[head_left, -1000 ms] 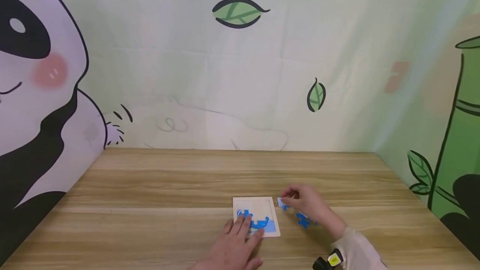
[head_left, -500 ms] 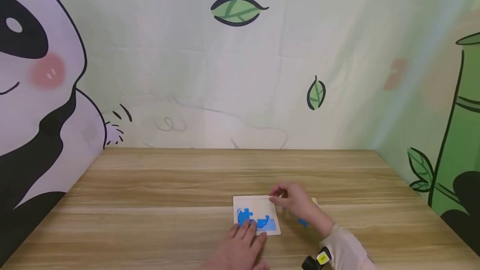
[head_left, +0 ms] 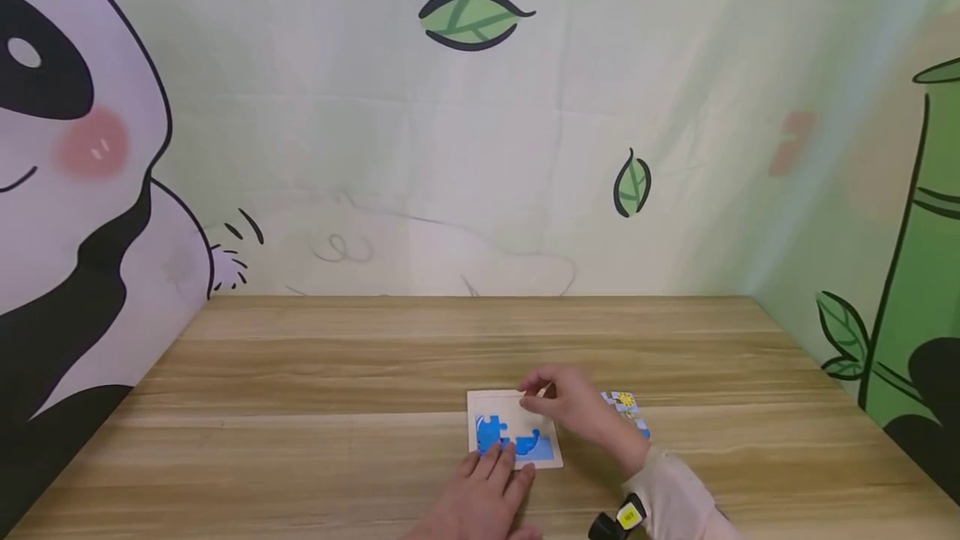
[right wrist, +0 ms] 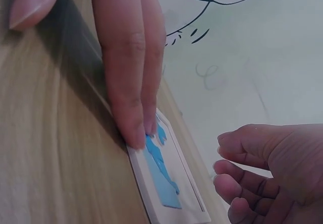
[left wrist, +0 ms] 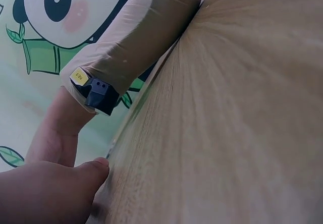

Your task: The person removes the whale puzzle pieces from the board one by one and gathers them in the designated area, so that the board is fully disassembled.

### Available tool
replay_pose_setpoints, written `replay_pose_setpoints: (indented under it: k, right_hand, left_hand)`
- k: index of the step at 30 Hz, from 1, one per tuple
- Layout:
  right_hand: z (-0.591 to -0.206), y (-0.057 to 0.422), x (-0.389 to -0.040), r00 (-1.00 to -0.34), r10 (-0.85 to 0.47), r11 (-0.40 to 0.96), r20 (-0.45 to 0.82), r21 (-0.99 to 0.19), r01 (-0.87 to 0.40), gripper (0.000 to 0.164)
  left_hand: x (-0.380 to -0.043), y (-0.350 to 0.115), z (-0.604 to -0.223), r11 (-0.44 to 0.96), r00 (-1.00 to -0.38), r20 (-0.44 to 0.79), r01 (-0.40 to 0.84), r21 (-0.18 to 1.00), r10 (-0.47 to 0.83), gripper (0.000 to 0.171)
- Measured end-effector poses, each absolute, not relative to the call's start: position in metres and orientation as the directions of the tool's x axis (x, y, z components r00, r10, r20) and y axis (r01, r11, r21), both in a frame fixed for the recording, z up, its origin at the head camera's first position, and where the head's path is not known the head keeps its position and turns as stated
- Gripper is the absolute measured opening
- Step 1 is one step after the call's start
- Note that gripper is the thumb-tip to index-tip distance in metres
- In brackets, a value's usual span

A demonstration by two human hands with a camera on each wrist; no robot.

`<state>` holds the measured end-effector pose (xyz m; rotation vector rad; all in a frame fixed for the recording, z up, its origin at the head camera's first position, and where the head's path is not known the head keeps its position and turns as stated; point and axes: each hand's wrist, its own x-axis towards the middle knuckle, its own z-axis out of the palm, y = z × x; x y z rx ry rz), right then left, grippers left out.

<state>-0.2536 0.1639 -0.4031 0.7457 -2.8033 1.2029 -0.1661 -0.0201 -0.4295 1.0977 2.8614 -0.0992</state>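
Note:
A small pale wooden puzzle tray [head_left: 474, 407] lies on the table with blue puzzle pieces [head_left: 491, 432] in its lower part; its upper part is bare. My left hand [head_left: 476, 490] rests its extended fingers on the tray's near edge and the pieces there. The right wrist view shows those left fingers [right wrist: 128, 77] touching the frame beside the blue pieces [right wrist: 157, 158]. Over the tray's upper right corner is my right hand [head_left: 581, 411], its fingers bent and thumb close to the index fingertip. I cannot tell whether a piece is between them.
Loose puzzle pieces [head_left: 626, 407], one with a yellow flower, lie right of the tray, partly behind my right forearm. A black wrist camera [head_left: 618, 517] sits at the right sleeve [head_left: 675, 490]. A printed wall cloth [head_left: 360, 148] stands behind the wooden table [head_left: 300, 382].
My right hand has moved left from the loose pieces to the tray's upper right corner, uncovering the flower piece. My left hand has shifted slightly right and stays on the tray.

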Motion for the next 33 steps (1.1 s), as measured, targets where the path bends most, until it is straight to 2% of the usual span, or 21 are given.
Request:
replay_pose_setpoints:
  k: [11,19,27,33]
  right_hand:
    - [-0.412,0.151,-0.250,-0.885,-0.440,0.590,0.151,-0.694,-0.412,0.015]
    - [-0.420,0.142,-0.250,-0.853,-0.500,0.530,0.151,-0.725,-0.439,0.017]
    - [-0.421,0.137,-0.247,-0.871,-0.474,0.591,0.131,-0.685,-0.425,0.016]
    - [-0.423,0.135,-0.246,-0.877,-0.463,0.624,0.129,-0.655,-0.426,0.014]
  left_hand:
    - [-0.168,-0.020,-0.430,0.717,-0.718,-0.081,0.695,-0.044,0.691,0.072]
    - [-0.165,-0.023,-0.434,0.699,-0.703,0.039,0.697,-0.159,0.710,0.068]
    - [-0.165,-0.022,-0.433,0.707,-0.713,0.019,0.692,-0.143,0.701,0.069]
    - [-0.163,-0.023,-0.435,0.697,-0.697,0.071,0.695,-0.176,0.714,0.067]
